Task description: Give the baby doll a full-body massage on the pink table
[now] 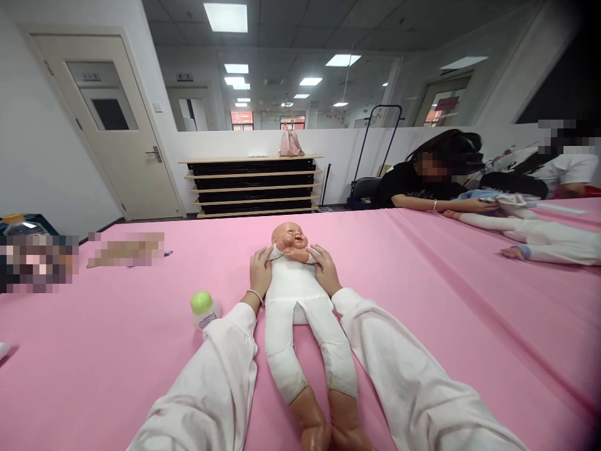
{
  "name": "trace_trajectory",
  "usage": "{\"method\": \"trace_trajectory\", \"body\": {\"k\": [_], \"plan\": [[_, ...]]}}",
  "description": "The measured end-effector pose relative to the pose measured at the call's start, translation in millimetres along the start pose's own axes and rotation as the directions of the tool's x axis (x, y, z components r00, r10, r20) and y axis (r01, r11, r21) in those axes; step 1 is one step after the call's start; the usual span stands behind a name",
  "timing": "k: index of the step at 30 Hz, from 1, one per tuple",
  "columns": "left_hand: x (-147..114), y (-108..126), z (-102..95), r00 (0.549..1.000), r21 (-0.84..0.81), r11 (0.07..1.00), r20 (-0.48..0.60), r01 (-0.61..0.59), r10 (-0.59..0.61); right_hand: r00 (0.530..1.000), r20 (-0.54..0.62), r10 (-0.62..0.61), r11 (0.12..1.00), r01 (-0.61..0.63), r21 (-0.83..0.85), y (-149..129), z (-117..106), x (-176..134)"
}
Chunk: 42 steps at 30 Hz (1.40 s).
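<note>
Baby doll (295, 282) on pink table (422, 300), left hand (260, 272), right hand (325, 269) clasping its shoulders

White walls (37, 156) enclose the room, with a pale door (106, 125) at the left. A low shelf unit (253, 185) of dark drawers and light boards stands against a half-height partition (347, 150). Rectangular ceiling panels (226, 17) glow overhead. A dark chair (364, 190) stands beside the shelf unit.

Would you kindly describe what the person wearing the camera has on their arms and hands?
Both arms are covered by long, loose white sleeves that end at the wrists. The left hand and the right hand are bare, with no gloves. A thin bracelet of small pale beads circles the left wrist.
</note>
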<state>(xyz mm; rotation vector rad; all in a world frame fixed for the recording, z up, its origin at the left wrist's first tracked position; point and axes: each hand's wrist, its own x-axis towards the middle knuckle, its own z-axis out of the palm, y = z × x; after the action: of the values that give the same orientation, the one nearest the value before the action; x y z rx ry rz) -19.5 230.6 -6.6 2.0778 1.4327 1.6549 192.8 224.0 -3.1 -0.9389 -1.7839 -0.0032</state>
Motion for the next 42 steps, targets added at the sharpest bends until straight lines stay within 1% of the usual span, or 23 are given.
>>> {"method": "trace_trajectory", "body": {"k": [2,4,6,7,8,10,12,13,15,17,20,22,26,30,32,33,34,35,36,38,40,41,42], "plan": [[0.3,0.8,-0.2,1.0,0.015,1.0,0.003,-0.005,0.005,1.0,0.006,0.012,1.0,-0.012,-0.008,1.1,-0.4,0.1],[0.1,1.1,0.0,1.0,0.008,1.0,-0.008,0.02,-0.02,0.999,-0.01,0.051,0.999,-0.051,0.02,1.3,0.5,-0.1],[-0.5,0.5,0.7,0.997,-0.019,0.997,-0.036,0.075,-0.075,0.987,-0.064,0.147,0.986,-0.141,0.083,1.6,2.6,-0.6],[-0.8,-0.2,1.1,0.992,-0.039,0.993,-0.055,0.113,-0.115,0.97,-0.101,0.222,0.969,-0.208,0.131,2.4,3.8,-0.8],[-1.1,-1.0,1.4,0.984,-0.063,0.985,-0.073,0.158,-0.162,0.941,-0.135,0.309,0.94,-0.281,0.191,3.9,4.8,-1.1],[-1.4,-3.0,1.6,0.954,-0.122,0.956,-0.11,0.267,-0.28,0.846,-0.204,0.493,0.851,-0.421,0.314,9.7,5.7,-1.3],[-1.0,-4.7,1.0,0.899,-0.181,0.903,-0.136,0.389,-0.415,0.739,-0.265,0.62,0.769,-0.504,0.394,18.7,4.5,-1.6],[-0.6,-5.3,0.4,0.865,-0.206,0.87,-0.144,0.449,-0.481,0.698,-0.293,0.653,0.745,-0.525,0.411,23.7,3.3,-1.9],[0.3,-5.9,-0.9,0.804,-0.239,0.811,-0.154,0.534,-0.575,0.647,-0.339,0.683,0.725,-0.546,0.42,33.0,0.8,-2.7],[1.1,-5.9,-1.9,0.775,-0.25,0.785,-0.161,0.567,-0.612,0.617,-0.363,0.699,0.713,-0.556,0.427,39.3,-0.7,-3.9],[1.4,-5.7,-2.0,0.778,-0.247,0.793,-0.176,0.558,-0.603,0.562,-0.389,0.73,0.683,-0.579,0.445,41.5,0.3,-5.5],[1.2,-6.0,-1.5,0.785,-0.247,0.8,-0.183,0.546,-0.592,0.538,-0.397,0.744,0.668,-0.579,0.468,39.7,2.1,-5.6],[1.2,-7.1,-0.8,0.791,-0.246,0.804,-0.176,0.541,-0.586,0.541,-0.391,0.745,0.666,-0.562,0.491,35.8,3.6,-4.1],[1.7,-6.7,-1.2,0.785,-0.245,0.794,-0.156,0.557,-0.599,0.515,-0.383,0.767,0.641,-0.589,0.492,33.9,1.2,-2.7],[1.4,-4.8,-1.9,0.789,-0.239,0.798,-0.157,0.553,-0.594,0.522,-0.377,0.765,0.643,-0.591,0.486,30.6,-0.5,-2.4],[1.1,-3.5,-2.3,0.799,-0.232,0.809,-0.162,0.539,-0.579,0.538,-0.379,0.753,0.657,-0.589,0.47,27.7,-1.3,-2.3],[0.6,-2.0,-2.7,0.815,-0.219,0.827,-0.169,0.518,-0.555,0.563,-0.388,0.729,0.684,-0.58,0.443,24.1,-1.9,-2.2],[0.2,-0.4,-3.1,0.836,-0.198,0.85,-0.176,0.488,-0.52,0.603,-0.399,0.69,0.723,-0.56,0.405,19.8,-2.3,-1.9],[-0.2,0.9,-3.4,0.862,-0.17,0.878,-0.179,0.448,-0.475,0.658,-0.403,0.636,0.772,-0.526,0.357,15.0,-2.4,-1.6],[-0.8,2.6,-3.4,0.92,-0.103,0.933,-0.161,0.344,-0.357,0.798,-0.364,0.48,0.876,-0.414,0.248,5.3,-2.0,-0.6],[-0.8,2.2,-2.6,0.973,-0.043,0.977,-0.091,0.211,-0.214,0.936,-0.225,0.272,0.959,-0.243,0.149,-2.4,-1.3,1.0],[-0.6,1.4,-2.1,0.989,-0.021,0.99,-0.046,0.141,-0.142,0.977,-0.131,0.166,0.982,-0.151,0.117,-5.0,-1.1,2.0],[-0.4,0.3,-1.4,0.997,-0.003,0.997,-0.006,0.082,-0.082,0.996,-0.046,0.075,0.993,-0.07,0.095,-6.8,-1.0,3.0]]}}
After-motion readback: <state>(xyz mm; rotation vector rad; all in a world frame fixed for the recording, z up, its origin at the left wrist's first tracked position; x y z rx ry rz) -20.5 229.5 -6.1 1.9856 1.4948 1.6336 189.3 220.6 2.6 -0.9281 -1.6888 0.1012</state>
